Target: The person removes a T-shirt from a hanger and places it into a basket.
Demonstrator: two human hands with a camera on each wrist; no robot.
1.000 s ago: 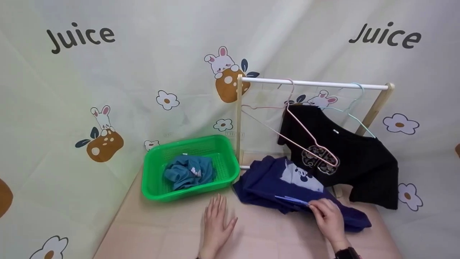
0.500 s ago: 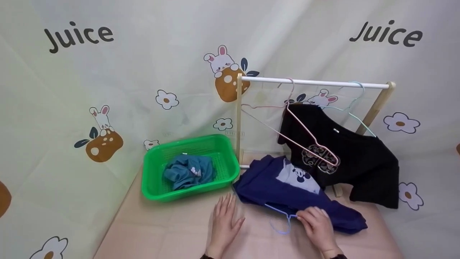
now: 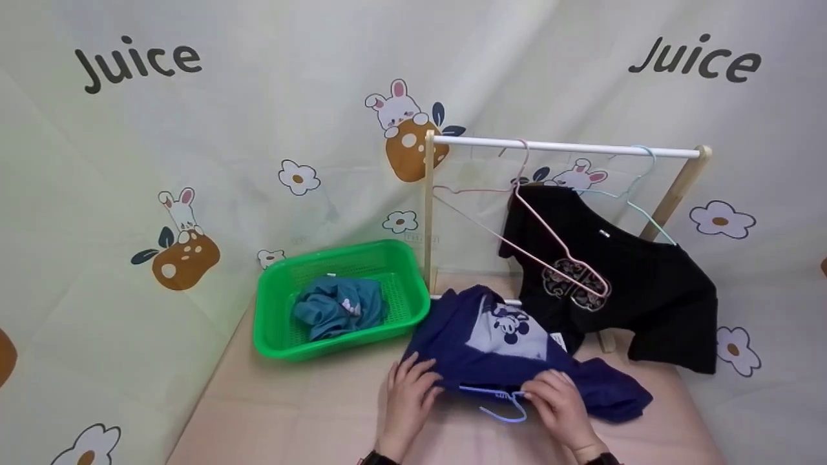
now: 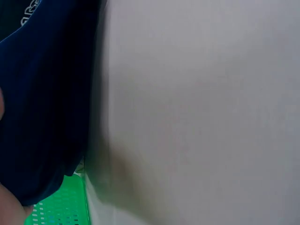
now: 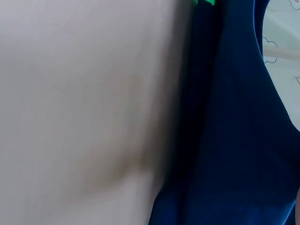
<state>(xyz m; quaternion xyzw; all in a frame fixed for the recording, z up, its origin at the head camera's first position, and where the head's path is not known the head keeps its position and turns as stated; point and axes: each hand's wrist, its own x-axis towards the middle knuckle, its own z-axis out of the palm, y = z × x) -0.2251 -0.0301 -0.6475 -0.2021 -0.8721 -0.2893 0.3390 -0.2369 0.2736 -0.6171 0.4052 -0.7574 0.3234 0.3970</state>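
A navy blue T-shirt (image 3: 446, 352) with a pale cartoon print lies bunched on the table in front of the rack. Out of its neckline, toward the person, sticks the hook of a blue hanger (image 3: 504, 420); most of the hanger is hidden inside the shirt. My right hand (image 3: 561, 408) pinches the hanger beside the hook, at the neckline. At the shirt's left side, my left hand (image 3: 411, 399) grips the cloth with bent fingers. Navy cloth also fills the left part of the left wrist view and the right part of the right wrist view.
A green basket (image 3: 271, 345) holding a crumpled teal garment (image 3: 336, 310) stands to the left. Behind the shirt is a rack (image 3: 478, 141) with a bare pink hanger (image 3: 541, 219) and a black T-shirt (image 3: 672, 303) on a mint hanger (image 3: 646, 217).
The hanger's hook has come out at the neckline. My right hand has moved left and nearer with it. My left hand has gone from the table onto the shirt, whose print has shifted left.
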